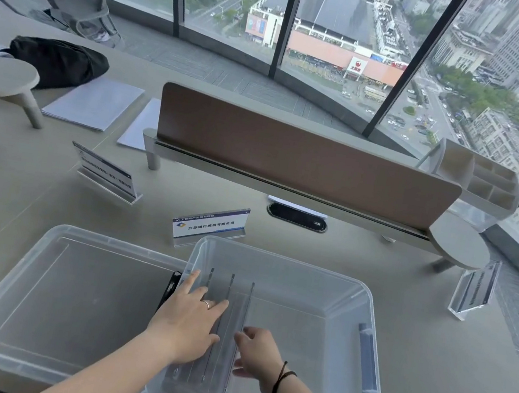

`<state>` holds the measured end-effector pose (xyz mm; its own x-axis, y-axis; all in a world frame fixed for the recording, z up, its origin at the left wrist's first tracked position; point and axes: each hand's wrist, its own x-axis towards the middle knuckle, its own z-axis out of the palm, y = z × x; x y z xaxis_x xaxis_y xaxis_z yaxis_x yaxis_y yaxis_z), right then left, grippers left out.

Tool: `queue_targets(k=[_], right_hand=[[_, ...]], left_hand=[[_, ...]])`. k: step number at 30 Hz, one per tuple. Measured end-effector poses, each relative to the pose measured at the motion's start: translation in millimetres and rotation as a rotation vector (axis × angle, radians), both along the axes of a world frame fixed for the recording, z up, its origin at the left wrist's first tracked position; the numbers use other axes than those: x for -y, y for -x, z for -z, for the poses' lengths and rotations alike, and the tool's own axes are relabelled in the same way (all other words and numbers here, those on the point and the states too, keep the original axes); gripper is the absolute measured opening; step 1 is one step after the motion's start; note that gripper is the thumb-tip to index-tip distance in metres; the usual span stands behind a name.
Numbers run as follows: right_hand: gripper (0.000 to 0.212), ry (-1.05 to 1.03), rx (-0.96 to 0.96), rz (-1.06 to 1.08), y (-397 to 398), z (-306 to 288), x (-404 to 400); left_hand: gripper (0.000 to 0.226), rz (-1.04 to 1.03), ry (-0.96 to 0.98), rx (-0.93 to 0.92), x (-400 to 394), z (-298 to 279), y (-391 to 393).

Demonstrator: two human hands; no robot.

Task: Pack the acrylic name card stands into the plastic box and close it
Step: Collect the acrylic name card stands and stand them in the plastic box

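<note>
A clear plastic box (351, 294) sits open on the desk in front of me. Three acrylic name card stands (249, 302) stand side by side along its left inner wall. My left hand (188, 323) lies flat on the two left ones, fingers spread. My right hand (258, 354) grips the near end of the rightmost stand. The clear lid (69, 285) lies flat to the left of the box. Three more stands are on the desk: one behind the box (210, 226), one at far left (106, 173), one at the right edge (475, 289).
A brown desk divider (298, 155) on a raised shelf crosses behind the box. A black object (170, 287) is wedged between lid and box. Papers (93, 102) and a black bag (56, 60) lie far left. A white organiser (479, 182) stands far right.
</note>
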<state>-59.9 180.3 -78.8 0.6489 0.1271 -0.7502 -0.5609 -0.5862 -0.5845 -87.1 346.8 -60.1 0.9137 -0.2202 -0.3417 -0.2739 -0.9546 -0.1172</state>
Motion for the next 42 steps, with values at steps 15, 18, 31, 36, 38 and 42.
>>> queue_targets(k=[15,18,31,36,38,42], right_hand=[[0.047,0.051,0.02,-0.045,0.4,-1.4,-4.3],[0.046,0.058,0.03,-0.056,0.7,-1.8,-4.2],[0.045,0.145,0.179,-0.135,8.5,12.8,-6.2],[0.05,0.175,0.161,-0.189,7.8,1.1,-0.9],[0.049,0.316,0.26,-0.36,3.0,-9.4,3.3],[0.05,0.547,0.588,-0.501,-26.0,-47.8,-2.0]], left_hand=[[0.071,0.014,-0.021,-0.019,0.3,-3.4,-0.4],[0.071,0.023,-0.034,-0.019,0.7,-4.5,-0.1],[0.076,0.077,-0.073,-0.044,-0.5,-3.6,0.3],[0.078,0.084,-0.032,-0.068,-1.7,0.7,-2.9],[0.067,0.074,0.055,-0.062,-3.5,-4.7,-8.4],[0.056,-0.099,0.483,0.102,-20.1,-28.8,-33.0]])
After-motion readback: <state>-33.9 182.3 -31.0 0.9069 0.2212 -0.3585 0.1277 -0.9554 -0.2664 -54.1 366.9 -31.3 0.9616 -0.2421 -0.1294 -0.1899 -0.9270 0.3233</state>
